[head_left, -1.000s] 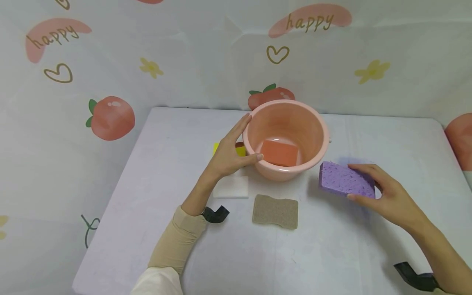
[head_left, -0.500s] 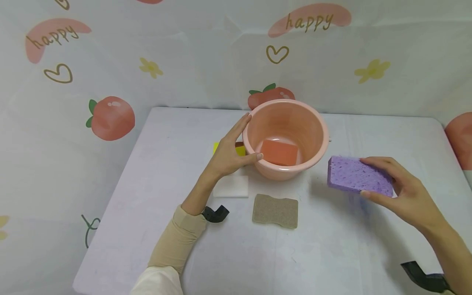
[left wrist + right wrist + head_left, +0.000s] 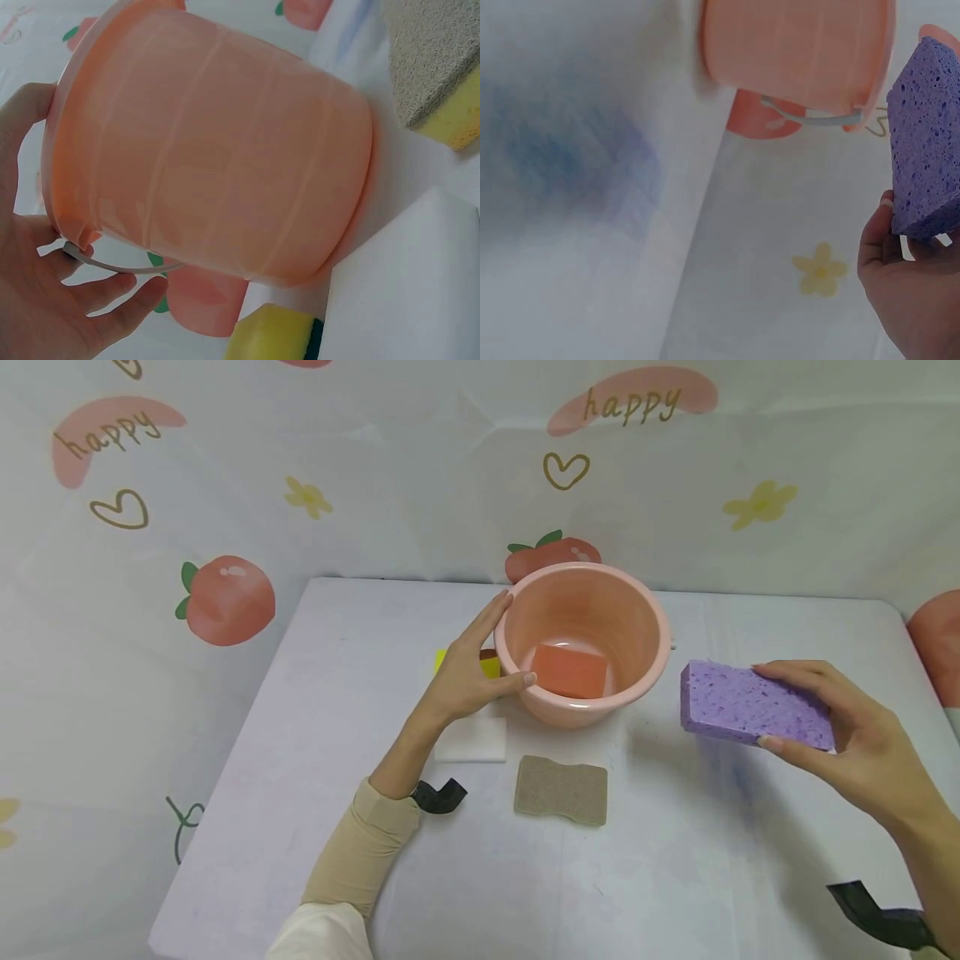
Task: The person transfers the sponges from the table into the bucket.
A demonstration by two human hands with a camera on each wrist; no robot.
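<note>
Treat purple sponge (image 3: 753,703) — pinched across opposite edges by fingers of right hand (image 3: 866,752), above worktop (image 3: 675,885), right of bucket (image 3: 573,717) — as probably light, soft; grip edges gently. Note left hand (image 3: 471,681), fingers spread, gripping bucket rim.

tan sleeves (image 3: 362,852) and bent black straps (image 3: 887,925) are worn.

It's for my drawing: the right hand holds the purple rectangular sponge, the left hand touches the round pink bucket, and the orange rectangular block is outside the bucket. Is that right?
Not quite: the orange rectangular block lies inside the round pink bucket, as the head view shows. The right hand does hold the purple sponge, and the left hand does touch the bucket.
</note>
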